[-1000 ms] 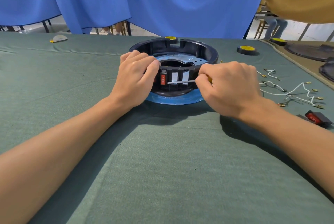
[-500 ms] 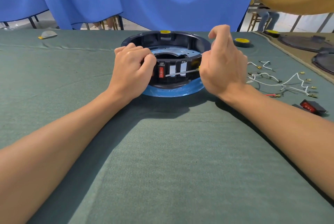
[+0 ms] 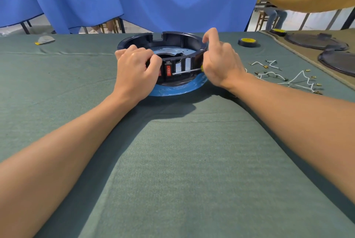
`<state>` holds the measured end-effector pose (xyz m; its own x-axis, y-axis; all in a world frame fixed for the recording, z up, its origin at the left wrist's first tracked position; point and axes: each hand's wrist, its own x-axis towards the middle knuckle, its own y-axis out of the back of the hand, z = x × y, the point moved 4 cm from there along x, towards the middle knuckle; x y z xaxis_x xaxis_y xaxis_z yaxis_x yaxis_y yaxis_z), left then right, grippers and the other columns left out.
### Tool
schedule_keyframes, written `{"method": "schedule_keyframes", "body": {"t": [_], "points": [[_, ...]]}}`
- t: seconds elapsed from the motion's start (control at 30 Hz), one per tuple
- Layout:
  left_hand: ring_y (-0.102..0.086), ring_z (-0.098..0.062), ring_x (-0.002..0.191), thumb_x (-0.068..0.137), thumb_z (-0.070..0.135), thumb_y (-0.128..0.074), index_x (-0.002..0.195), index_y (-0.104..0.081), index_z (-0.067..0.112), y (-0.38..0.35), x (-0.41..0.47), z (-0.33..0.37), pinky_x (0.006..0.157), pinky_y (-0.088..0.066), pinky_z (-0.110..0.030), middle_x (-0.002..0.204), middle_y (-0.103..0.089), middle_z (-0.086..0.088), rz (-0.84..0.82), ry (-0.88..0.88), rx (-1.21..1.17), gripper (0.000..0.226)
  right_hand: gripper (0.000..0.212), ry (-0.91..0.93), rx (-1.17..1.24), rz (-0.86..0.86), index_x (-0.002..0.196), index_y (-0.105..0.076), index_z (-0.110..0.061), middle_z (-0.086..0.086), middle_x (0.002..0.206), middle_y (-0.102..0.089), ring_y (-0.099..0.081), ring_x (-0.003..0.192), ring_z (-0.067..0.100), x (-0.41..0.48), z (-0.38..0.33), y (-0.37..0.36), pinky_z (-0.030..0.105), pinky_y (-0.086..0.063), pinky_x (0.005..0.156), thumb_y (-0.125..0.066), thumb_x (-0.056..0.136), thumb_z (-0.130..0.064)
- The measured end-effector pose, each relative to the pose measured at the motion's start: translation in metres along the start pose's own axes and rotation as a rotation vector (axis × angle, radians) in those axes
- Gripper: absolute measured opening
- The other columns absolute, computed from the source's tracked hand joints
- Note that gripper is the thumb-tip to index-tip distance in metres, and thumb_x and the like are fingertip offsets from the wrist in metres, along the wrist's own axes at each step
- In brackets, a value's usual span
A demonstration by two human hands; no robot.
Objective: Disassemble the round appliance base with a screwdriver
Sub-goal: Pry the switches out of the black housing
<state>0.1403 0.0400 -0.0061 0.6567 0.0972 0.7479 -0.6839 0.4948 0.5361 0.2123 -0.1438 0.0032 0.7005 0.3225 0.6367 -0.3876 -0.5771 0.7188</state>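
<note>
Left hand point(image 3: 134, 68) is gripping the near-left rim of the round base point(image 3: 172, 38) mid-worktop point(image 3: 172, 161), right hand point(image 3: 221, 63) is holding the screwdriver point(image 3: 185, 71) sideways at the red switch point(image 3: 168, 70), so it's probably needing a careful pry next.

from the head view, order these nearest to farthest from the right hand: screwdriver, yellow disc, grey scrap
1. screwdriver: held in the right hand itself.
2. yellow disc: just beyond the hand, to its right.
3. grey scrap: far left, past the base.
</note>
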Motion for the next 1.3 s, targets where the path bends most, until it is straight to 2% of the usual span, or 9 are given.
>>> {"method": "schedule_keyframes", "body": {"t": [0.17, 0.27, 0.37, 0.5, 0.6, 0.83, 1.03, 1.17, 1.3], "points": [[-0.038, -0.021, 0.066, 0.096, 0.020, -0.036, 0.059, -0.040, 0.007, 0.004, -0.002, -0.005, 0.074, -0.019, -0.028, 0.056, -0.041, -0.004, -0.053, -0.100, 0.060, 0.040, 0.012, -0.035, -0.053, 0.088, 0.105, -0.038, -0.009, 0.005, 0.070, -0.047, -0.050, 0.064, 0.039, -0.012, -0.003, 0.011, 0.039, -0.034, 0.058, -0.033, 0.096, -0.017], [-0.051, -0.021, 0.082, 0.101, 0.034, -0.030, 0.088, -0.067, 0.006, 0.012, -0.002, -0.011, 0.080, -0.026, -0.027, 0.078, -0.063, -0.003, -0.134, -0.214, 0.120, 0.049, 0.043, -0.045, -0.098, 0.046, 0.100, -0.039, -0.011, 0.012, 0.080, -0.059, -0.057, 0.074, 0.043, -0.034, -0.011, 0.020, 0.044, -0.042, 0.063, -0.022, 0.100, -0.050], [-0.055, -0.017, 0.098, 0.099, 0.044, -0.029, 0.114, -0.067, 0.013, 0.020, -0.002, -0.016, 0.089, -0.027, -0.025, 0.100, -0.067, 0.003, -0.141, -0.268, 0.149, 0.051, 0.056, 0.037, -0.163, -0.084, 0.097, -0.043, -0.014, 0.012, 0.090, -0.061, -0.057, 0.083, 0.040, -0.060, -0.023, 0.027, 0.044, -0.044, 0.070, -0.017, 0.090, -0.064], [-0.059, -0.020, 0.084, 0.099, 0.047, -0.030, 0.097, -0.070, 0.012, 0.020, 0.000, -0.017, 0.088, -0.029, -0.028, 0.089, -0.069, 0.001, -0.141, -0.281, 0.182, 0.053, 0.033, 0.133, -0.197, -0.258, 0.097, -0.050, -0.011, 0.008, 0.089, -0.049, -0.053, 0.081, 0.034, -0.072, -0.024, 0.027, 0.043, -0.040, 0.074, -0.034, 0.097, -0.039], [-0.059, -0.024, 0.076, 0.100, 0.045, -0.031, 0.093, -0.070, 0.010, 0.019, -0.001, -0.011, 0.084, -0.033, -0.031, 0.080, -0.068, -0.001, -0.130, -0.304, 0.199, 0.052, 0.031, 0.130, -0.100, -0.309, 0.091, -0.053, -0.011, 0.003, 0.082, -0.051, -0.053, 0.080, 0.030, -0.072, -0.018, 0.031, 0.044, -0.042, 0.073, -0.038, 0.097, -0.037], [-0.056, -0.026, 0.056, 0.103, 0.044, -0.031, 0.075, -0.068, 0.009, 0.013, -0.008, 0.013, 0.066, -0.039, -0.039, 0.057, -0.057, -0.002, -0.004, -0.346, 0.394, 0.058, 0.027, 0.164, 0.002, -0.192, 0.093, -0.064, -0.008, 0.007, 0.080, -0.066, -0.059, 0.075, 0.031, -0.073, -0.005, 0.049, 0.046, -0.047, 0.069, -0.050, 0.095, -0.031], [-0.048, -0.025, 0.044, 0.100, 0.049, -0.045, 0.061, -0.065, 0.014, 0.010, -0.013, 0.030, 0.051, -0.036, -0.035, 0.047, -0.052, 0.000, 0.155, -0.340, 0.513, 0.056, 0.020, 0.098, 0.098, -0.037, 0.100, -0.064, -0.011, 0.002, 0.064, -0.061, -0.054, 0.054, 0.020, -0.071, 0.001, 0.069, 0.017, -0.036, 0.054, -0.067, 0.088, -0.027], [-0.044, -0.023, 0.039, 0.097, 0.051, -0.051, 0.054, -0.059, 0.015, 0.012, -0.014, 0.037, 0.047, -0.031, -0.029, 0.042, -0.047, 0.001, 0.191, -0.300, 0.565, 0.057, 0.016, 0.033, 0.217, 0.008, 0.093, -0.068, -0.018, 0.006, 0.064, -0.063, -0.054, 0.058, 0.023, -0.060, -0.004, 0.083, 0.027, -0.042, 0.058, -0.069, 0.085, -0.031], [-0.047, -0.026, 0.037, 0.096, 0.049, -0.051, 0.053, -0.057, 0.015, 0.010, -0.014, 0.043, 0.050, -0.026, -0.024, 0.041, -0.046, -0.001, 0.158, -0.243, 0.651, 0.055, 0.010, -0.010, 0.272, 0.016, 0.084, -0.073, -0.024, 0.004, 0.064, -0.065, -0.055, 0.062, 0.018, -0.051, -0.014, 0.088, 0.023, -0.039, 0.066, -0.070, 0.085, -0.033]]}}
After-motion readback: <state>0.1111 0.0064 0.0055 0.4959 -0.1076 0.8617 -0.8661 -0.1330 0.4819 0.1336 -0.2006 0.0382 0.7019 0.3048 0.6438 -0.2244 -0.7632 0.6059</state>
